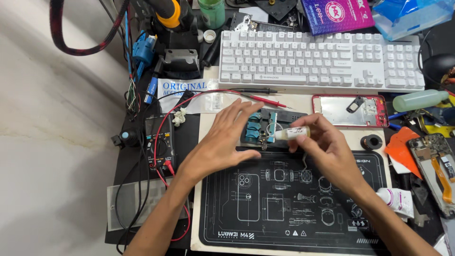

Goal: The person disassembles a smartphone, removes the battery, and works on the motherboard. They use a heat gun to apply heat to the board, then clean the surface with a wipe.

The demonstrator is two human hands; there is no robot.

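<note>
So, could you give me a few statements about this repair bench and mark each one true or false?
1. The right hand holds a small syringe-like tube sideways, tip toward the clamp. True.
2. The left hand grips a screwdriver. False: it lies flat and open, fingers resting on the blue-jawed holder.
3. A white keyboard sits behind the hands. True.
4. The red phone frame lies on the black work mat. False: it lies beyond the mat, just below the keyboard.
5. A multimeter with a red lead sits to the left of the mat. True.
</note>
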